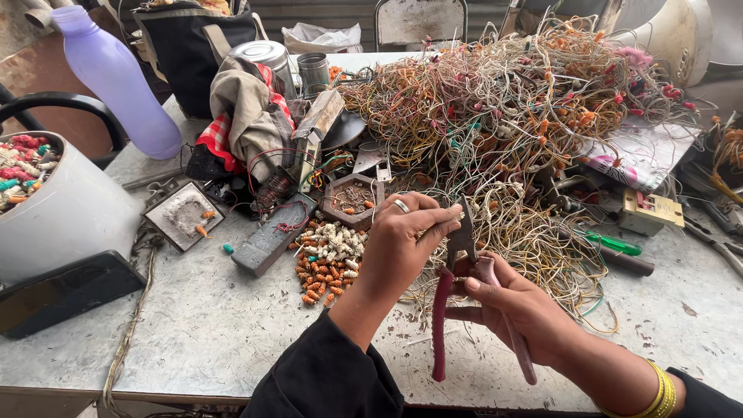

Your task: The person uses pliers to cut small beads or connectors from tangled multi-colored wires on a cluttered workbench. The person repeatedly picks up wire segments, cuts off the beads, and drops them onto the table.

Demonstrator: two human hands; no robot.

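Here, pliers [464,294] between both hands.

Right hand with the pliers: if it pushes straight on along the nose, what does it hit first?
Probably the left hand: the pliers in the right hand point at its fingertips, with the wire tangle beyond. Depth unclear.

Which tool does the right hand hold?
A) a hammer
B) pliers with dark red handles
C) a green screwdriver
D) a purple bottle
B: the right hand grips the pliers by their dark red handles, while the left hand pinches at the jaws.
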